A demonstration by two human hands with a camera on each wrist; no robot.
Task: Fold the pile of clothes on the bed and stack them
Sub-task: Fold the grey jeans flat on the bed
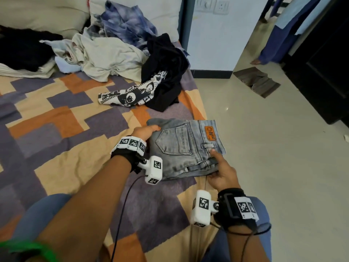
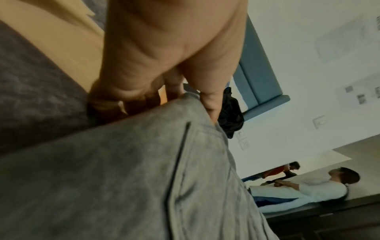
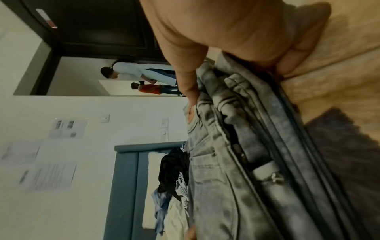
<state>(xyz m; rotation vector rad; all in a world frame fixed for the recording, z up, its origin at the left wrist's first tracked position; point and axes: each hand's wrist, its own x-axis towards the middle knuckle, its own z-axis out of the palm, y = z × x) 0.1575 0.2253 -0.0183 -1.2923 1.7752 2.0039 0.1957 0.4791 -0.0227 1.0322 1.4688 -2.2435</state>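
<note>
On bed, far left: dark clothes; then pale shirt, black printed top. Near edge: left hand and right hand, each grip grasping folded jeans, thumbs on top.

Folded jeans hide both hands' fingers underneath.

Faded grey denim jeans
</note>
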